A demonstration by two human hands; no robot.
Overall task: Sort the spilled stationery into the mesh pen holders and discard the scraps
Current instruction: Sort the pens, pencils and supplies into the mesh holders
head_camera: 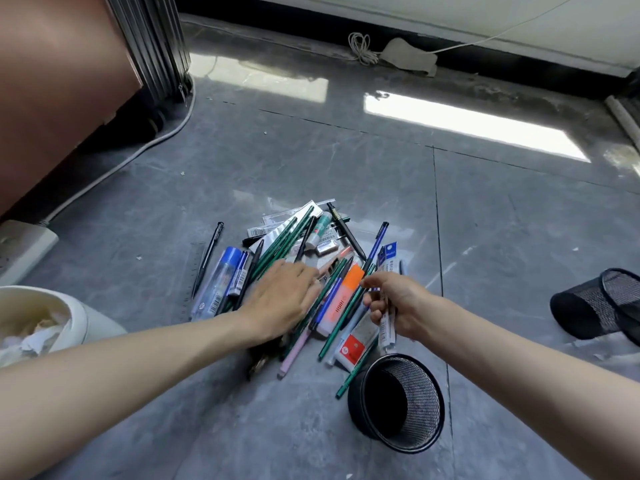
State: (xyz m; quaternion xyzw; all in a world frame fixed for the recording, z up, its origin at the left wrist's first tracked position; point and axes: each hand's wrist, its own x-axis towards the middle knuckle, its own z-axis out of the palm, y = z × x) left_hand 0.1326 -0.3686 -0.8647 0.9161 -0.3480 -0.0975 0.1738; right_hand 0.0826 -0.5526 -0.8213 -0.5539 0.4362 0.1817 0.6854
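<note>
Leftmost, we note a round white waste bin (81,308) holding crumpled paper. Our left hand (280,299) lies flat, grip wide, on the spilled pile of green pencils, pens and markers (277,244) on the grey floor tiles (207,427). Our right hand (394,303) has its grip closed round a few white-barrelled pens (388,327). One black mesh pen holder (429,407) stands upright just beside the pile; a second mesh holder (588,306) lies tipped over, well apart.
</note>
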